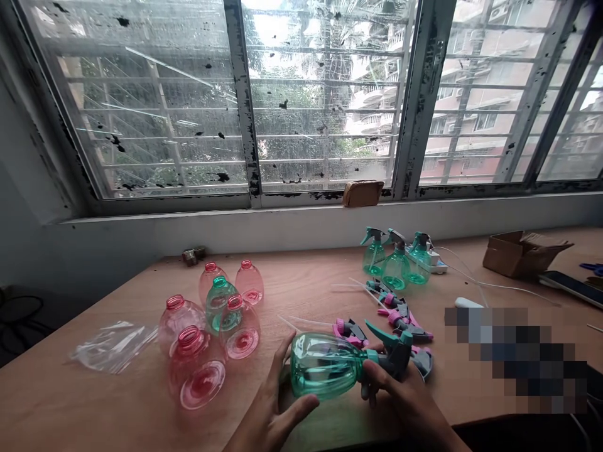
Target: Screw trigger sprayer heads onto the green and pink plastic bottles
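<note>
A green spray bottle [325,364] lies sideways in the air over the table's near edge, its grey and green trigger head [394,355] pointing right. Round the bottle's base, my left hand [282,395] is closed with the thumb below. My right hand [400,389] grips the neck, where the collar meets the head. Just behind the bottle lie several loose pink and grey trigger heads [400,317] with thin clear tubes. To the left stand several open pink bottles [198,370], with one open green bottle [221,304] among them.
Three green spray bottles with heads [396,267] stand at the back near a white power strip [438,263]. A cardboard box [513,256] sits at the back right. Clear plastic bags [115,345] lie at left. A brown block [362,194] rests on the windowsill. The right side is partly pixelated.
</note>
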Demonstrator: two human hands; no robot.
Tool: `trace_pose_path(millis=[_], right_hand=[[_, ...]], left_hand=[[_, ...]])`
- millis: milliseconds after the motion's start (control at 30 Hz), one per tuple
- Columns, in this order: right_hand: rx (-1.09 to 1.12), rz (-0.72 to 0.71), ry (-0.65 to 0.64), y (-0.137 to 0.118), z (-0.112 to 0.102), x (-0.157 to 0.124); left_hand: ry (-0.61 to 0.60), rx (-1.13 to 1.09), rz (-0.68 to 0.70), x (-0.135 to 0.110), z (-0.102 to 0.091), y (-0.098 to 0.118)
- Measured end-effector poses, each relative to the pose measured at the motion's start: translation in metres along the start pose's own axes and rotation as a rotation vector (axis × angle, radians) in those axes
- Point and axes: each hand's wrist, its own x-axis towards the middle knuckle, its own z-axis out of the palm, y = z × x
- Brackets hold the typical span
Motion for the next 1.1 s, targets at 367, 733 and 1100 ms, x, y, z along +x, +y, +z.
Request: trace_pose_path(millis=[367,733,1100], right_hand=[[0.019,-0.011,-0.013,-0.004,0.004,-0.001],[0.035,-0.02,-0.007,0.003,-0.002,0.001],[0.066,-0.018,-0.001,0.003,-0.001,0.0]], left_hand=[[-0.054,-0.107,0.019,0.0,0.0,-0.003],[0.055,0.097,0.204,-0.002,0.003,-0.014],[-0.024,-0.015,0.004,0.0,-0.002,-0.003]])
